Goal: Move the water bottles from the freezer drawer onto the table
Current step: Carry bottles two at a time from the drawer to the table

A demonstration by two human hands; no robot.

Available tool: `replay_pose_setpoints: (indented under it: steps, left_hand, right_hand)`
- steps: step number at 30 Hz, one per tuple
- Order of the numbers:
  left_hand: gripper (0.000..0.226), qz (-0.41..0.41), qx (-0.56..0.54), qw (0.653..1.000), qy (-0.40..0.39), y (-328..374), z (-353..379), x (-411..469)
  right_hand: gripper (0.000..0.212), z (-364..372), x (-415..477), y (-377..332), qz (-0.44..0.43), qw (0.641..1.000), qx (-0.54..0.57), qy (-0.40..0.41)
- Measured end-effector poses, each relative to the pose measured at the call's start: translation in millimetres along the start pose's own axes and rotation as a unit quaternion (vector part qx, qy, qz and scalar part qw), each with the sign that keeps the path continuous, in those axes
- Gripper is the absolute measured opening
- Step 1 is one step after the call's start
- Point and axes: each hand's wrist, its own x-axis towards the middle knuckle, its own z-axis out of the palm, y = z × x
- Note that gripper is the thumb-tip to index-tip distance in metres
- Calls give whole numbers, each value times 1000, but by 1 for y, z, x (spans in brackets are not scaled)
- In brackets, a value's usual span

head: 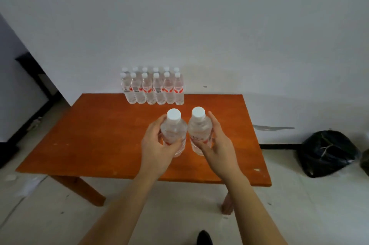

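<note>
Two clear plastic water bottles stand upright side by side between the hands, each cylindrical, with a round white screw cap and a red-and-white label band. On one side the left hand [157,145] wraps fingers and thumb round the left bottle [173,130]; on the other the right hand [218,144] likewise clasps the right bottle [199,127]. The pair nearly touch at the shoulders. Whether their bases rest on the counter [99,134] cannot be told. Beyond the hands, at the counter's far edge, twelve further bottles [153,90] of the same kind form a tight block, two rows of six. The counter is one rectangular top of smooth orange-brown wood on angled wooden legs. Right of the right hand, well apart, one crumpled glossy black bag [327,153] lies on the pale floor [50,214].
</note>
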Motion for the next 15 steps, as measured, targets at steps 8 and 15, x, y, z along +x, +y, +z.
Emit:
replay_pose_setpoints:
  steps: [8,15]
  left_hand:
    - [75,-11,87,995,41,-37,3,132]
    - [78,-45,89,995,6,-94,-20,208]
  right_hand:
    - [80,39,150,27,-11,999,28,-38]
    - [84,112,223,38,6,994,38,-107]
